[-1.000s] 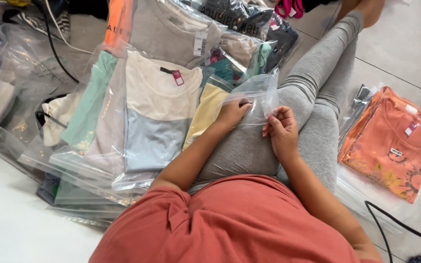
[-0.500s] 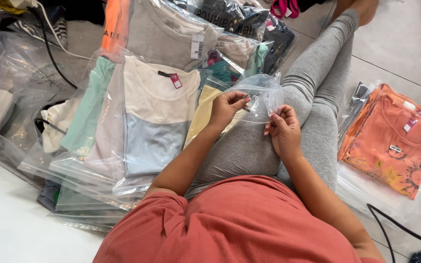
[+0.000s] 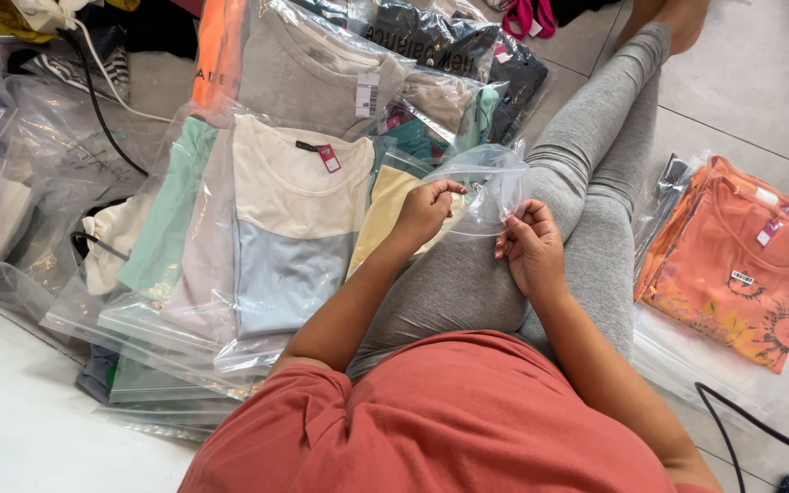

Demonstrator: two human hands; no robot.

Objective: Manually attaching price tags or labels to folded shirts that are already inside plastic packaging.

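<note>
The small clear plastic bag [image 3: 484, 187] is held above the grey-legginged lap [image 3: 468, 274], between the two hands: the left hand [image 3: 424, 212] has its fingers closed on the bag's left edge, and the right hand [image 3: 530, 246] pinches the lower right edge between thumb and fingertips. From both sets of fingers the bag extends up and away from the body, so its long axis runs roughly from one hand to the other, left to right. Both hands touch it, neither one is nearer, and its mouth seems to point toward the fingers, though I cannot tell this surely.
</note>
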